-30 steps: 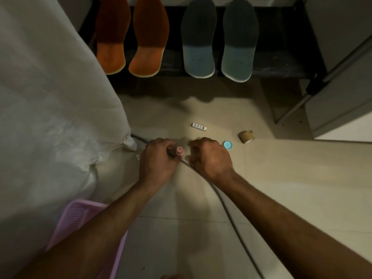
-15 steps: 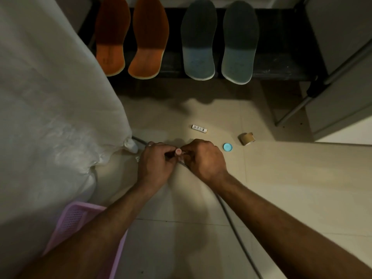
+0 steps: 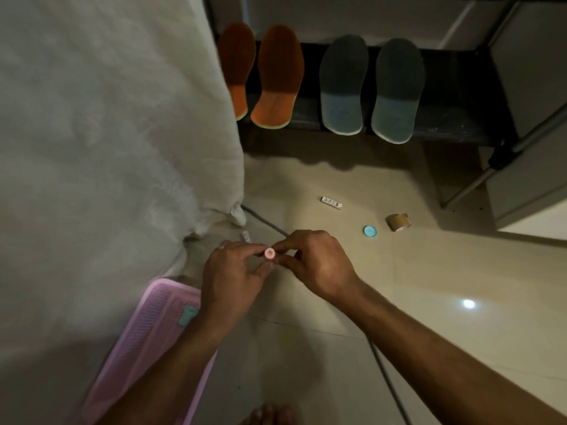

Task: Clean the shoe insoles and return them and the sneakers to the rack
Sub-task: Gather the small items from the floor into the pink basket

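Pinching a small pink cap-like cylinder between the fingertips of both hands: the left hand and right hand meet over the tiled floor, each grip narrow and closed on the little object, whose exact nature cannot be told. The four insoles lean side by side against the dark lower shelf of the rack, toes down near the floor: an orange pair to the left, a grey-and-blue pair to the right. No sneakers are in view. Judged by their thin, curved outlines, the insoles will handle as light, flexible foam sheets that bend under their own length; a hold across the midsection or at the heel edge should keep them from flopping, and a damp surface could make them slippery. A grey cable runs along the floor beneath the right forearm. Loose on the tiles lie a blue round lid, a roll of brown tape and a small white printed tube. A pink perforated basket sits beside white cloth at left
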